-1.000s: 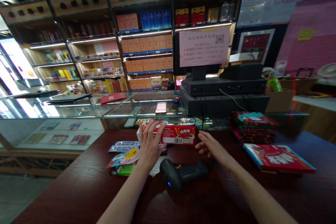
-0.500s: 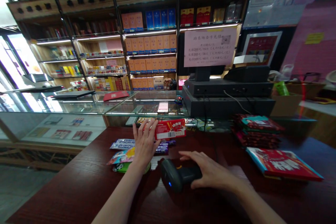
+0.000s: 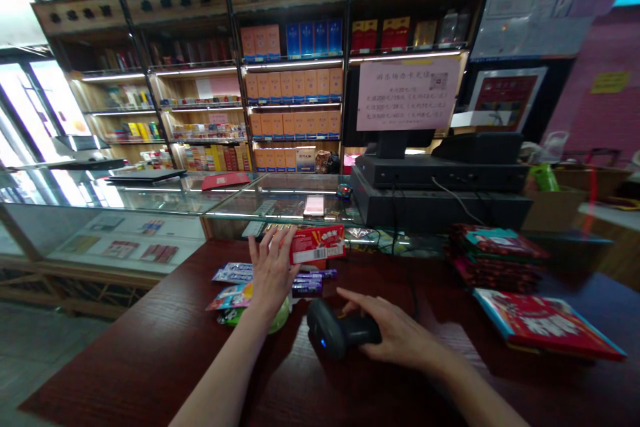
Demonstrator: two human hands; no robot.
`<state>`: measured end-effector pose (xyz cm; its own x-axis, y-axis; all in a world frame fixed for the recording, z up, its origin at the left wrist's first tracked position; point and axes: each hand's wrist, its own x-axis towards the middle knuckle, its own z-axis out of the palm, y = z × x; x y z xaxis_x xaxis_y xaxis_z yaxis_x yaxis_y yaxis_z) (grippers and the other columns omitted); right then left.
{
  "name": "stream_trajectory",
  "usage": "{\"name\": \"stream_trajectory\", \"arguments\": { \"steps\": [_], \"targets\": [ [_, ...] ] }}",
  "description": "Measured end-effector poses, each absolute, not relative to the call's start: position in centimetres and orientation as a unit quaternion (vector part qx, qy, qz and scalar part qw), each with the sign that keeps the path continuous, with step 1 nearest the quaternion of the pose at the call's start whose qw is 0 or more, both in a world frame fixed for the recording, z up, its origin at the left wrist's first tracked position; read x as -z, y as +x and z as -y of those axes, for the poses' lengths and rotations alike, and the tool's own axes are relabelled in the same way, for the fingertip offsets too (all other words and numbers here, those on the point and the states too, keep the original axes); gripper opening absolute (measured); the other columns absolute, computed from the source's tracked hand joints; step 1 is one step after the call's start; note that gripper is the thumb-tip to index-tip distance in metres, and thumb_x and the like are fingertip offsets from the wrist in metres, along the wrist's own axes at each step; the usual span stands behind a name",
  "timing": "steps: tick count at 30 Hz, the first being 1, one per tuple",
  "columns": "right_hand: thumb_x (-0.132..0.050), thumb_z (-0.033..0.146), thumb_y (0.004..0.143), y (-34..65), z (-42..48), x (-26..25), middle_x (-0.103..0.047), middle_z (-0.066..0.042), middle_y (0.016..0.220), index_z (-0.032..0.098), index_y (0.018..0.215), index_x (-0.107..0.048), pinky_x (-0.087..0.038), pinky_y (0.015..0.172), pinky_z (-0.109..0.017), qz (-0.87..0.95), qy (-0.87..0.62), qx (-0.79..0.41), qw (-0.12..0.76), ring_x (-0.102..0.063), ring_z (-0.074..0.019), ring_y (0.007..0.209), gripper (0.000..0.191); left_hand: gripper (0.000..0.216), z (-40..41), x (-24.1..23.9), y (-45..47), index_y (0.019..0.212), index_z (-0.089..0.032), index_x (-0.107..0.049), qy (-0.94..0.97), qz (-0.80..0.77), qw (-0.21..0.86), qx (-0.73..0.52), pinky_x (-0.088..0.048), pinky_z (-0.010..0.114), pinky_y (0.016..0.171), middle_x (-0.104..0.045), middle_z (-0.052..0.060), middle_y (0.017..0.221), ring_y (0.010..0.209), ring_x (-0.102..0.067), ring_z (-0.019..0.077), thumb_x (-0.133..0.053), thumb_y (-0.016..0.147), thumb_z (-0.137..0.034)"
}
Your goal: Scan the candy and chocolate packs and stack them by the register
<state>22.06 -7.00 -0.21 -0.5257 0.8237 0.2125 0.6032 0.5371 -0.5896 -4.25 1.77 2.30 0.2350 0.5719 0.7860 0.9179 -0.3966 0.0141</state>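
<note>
1. Left hand: gripping the left end of a red snack box from above. Box sits at 12 o'clock from the scanner, long side level, printed barcode panel toward the wearer. Probably held by the end so the fingers don't cover the code.
2. Right hand: thumb and fingers wrapped round the handle of a handheld barcode scanner, index finger stretched out straight past the trigger. Handle points to 3 o'clock, which suits a right-hand grip. Blue light on the head. Can't tell whether it's lifted or resting on the wood counter.
3. Purple stick-shaped snack packs lie just below the box, between it and the scanner.
4. At 10 o'clock from the scanner: blue-and-white packets, plus a colorful pouch overlapping a green packet. Left forearm hides part of that pile. Close grouping looks like it's there for left-hand reach.
5. At 2 o'clock: stack of dark red packets, piled flat, likely to save space. At 3 o'clock: flat red snack pack, well apart from the left pile.
6. At 1 o'clock: monitor with a paper sign on its back, printing turned toward the wearer.
</note>
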Motion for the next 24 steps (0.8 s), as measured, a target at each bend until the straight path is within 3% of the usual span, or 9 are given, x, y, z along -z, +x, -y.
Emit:
{"name": "stream_trajectory", "arguments": {
  "steps": [14,24],
  "targets": [
    [-0.063,0.02,0.082,24.0,6.5,-0.8,-0.063,-0.006,0.134,0.032,0.155,-0.025,-0.047,0.102,-0.039,0.786,-0.438,-0.258,0.352,-0.063,-0.0223,0.116,0.084,0.071,-2.1,-2.1,-4.6,0.144,-0.022,-0.045,-0.744,0.504,0.228,0.376,-0.009,0.061,0.121,-0.057,0.012,0.137,0.135,-0.044,0.0323,-0.071,0.078,-0.021],
    [-0.063,0.02,0.082,24.5,6.7,-1.5,-0.063,-0.008,0.133,0.028,0.156,-0.022,-0.047,0.101,-0.038,0.76,-0.436,-0.301,0.376,-0.065,-0.0221,0.112,0.086,0.075,-2.3,-1.9,-4.7,0.147,-0.023,-0.041,-0.743,0.502,0.233,0.376,-0.008,0.061,0.122,-0.056,0.012,0.14,0.136,-0.043,0.0318,-0.072,0.078,-0.022]
  ]
}}
